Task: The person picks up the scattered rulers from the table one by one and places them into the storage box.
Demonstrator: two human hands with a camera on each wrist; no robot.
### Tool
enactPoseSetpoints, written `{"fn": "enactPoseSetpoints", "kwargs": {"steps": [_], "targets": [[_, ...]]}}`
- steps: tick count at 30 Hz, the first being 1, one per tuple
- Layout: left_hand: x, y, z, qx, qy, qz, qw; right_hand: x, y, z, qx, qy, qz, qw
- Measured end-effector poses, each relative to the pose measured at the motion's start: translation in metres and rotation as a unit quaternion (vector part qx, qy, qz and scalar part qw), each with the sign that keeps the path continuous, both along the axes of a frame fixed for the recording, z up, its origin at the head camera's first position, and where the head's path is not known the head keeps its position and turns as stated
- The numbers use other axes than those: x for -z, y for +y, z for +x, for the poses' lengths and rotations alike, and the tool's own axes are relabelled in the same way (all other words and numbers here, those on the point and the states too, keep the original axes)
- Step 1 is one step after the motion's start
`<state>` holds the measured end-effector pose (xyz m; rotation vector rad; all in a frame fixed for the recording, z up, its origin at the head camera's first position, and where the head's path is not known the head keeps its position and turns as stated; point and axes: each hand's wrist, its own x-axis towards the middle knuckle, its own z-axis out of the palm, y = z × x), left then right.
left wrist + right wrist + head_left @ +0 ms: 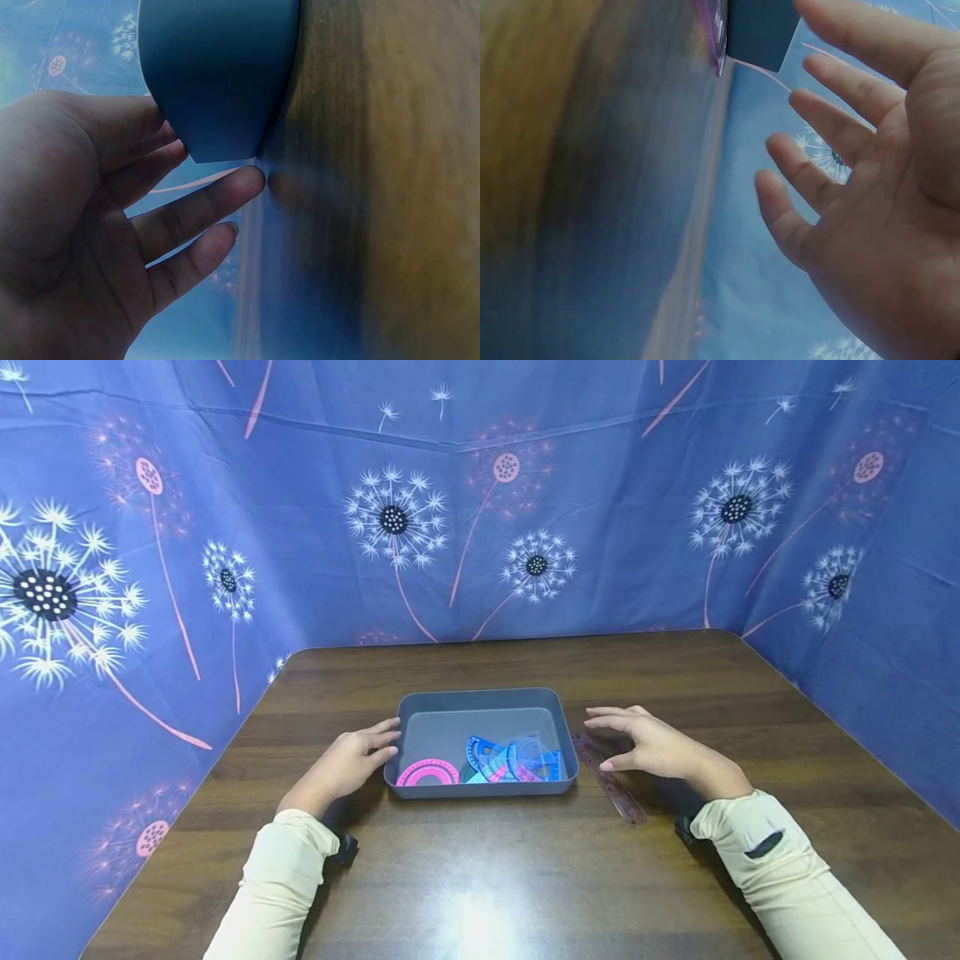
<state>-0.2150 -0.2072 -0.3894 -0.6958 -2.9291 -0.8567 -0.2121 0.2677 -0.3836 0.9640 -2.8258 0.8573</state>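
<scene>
A grey rectangular tray (pixel 435 727) stands on the table. Inside it lie a pink protractor (pixel 427 763) at the front left and an overlapping pile of clear blue drawing tools (pixel 517 758) at the front right. My left hand (pixel 351 764) is at the tray's left end, fingers extended; in the left wrist view some fingertips meet the tray wall (pixel 221 75). To the right of the tray a see-through purplish ruler (pixel 618 793) lies slantwise on the wood. Above and beside it hovers my right hand (pixel 652 745), fingers spread and holding nothing.
The brown wooden table (pixel 480 843) carries the tray near its middle. Blue cloth with dandelion prints (pixel 465 543) hangs behind and along both sides. Dark straps (pixel 343 850) show at the cuffs.
</scene>
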Motion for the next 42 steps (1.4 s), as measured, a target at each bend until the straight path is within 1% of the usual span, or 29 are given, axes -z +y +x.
{"fn": "enactPoseSetpoints", "kwargs": {"steps": [5, 11, 14, 23, 27, 31, 33, 36, 42], "targets": [[-0.001, 0.0, 0.0, 0.002, 0.0, -0.003, 1.0, 0.001, 0.001, 0.001, -0.03, -0.047, 0.007, 0.9984], [-0.003, -0.001, -0.001, 0.004, -0.001, -0.002, 1.0, 0.0, 0.0, 0.005, -0.06, -0.105, 0.059, 0.9909], [-0.003, -0.001, -0.001, 0.004, -0.003, -0.002, 1.0, -0.002, -0.001, 0.008, -0.057, -0.138, 0.074, 0.986], [-0.003, -0.001, -0.001, -0.001, -0.005, 0.0, 1.0, -0.004, -0.001, 0.012, -0.029, -0.185, 0.082, 0.9789], [-0.003, 0.0, -0.001, -0.003, -0.009, 0.001, 1.0, -0.004, 0.0, 0.013, -0.027, -0.185, 0.079, 0.9791], [-0.003, 0.0, -0.001, -0.005, -0.013, 0.001, 0.9999, -0.002, 0.0, 0.012, -0.033, -0.156, 0.083, 0.9837], [-0.003, 0.0, -0.001, -0.005, -0.014, 0.002, 0.9999, -0.002, -0.001, 0.013, -0.03, -0.142, 0.087, 0.9856], [-0.002, 0.0, -0.001, -0.005, -0.014, 0.003, 0.9999, -0.003, -0.002, 0.013, -0.005, -0.128, 0.097, 0.9869], [-0.002, 0.0, -0.001, -0.003, -0.014, 0.004, 0.9999, -0.004, -0.003, 0.014, 0.068, -0.122, 0.118, 0.9831]]}}
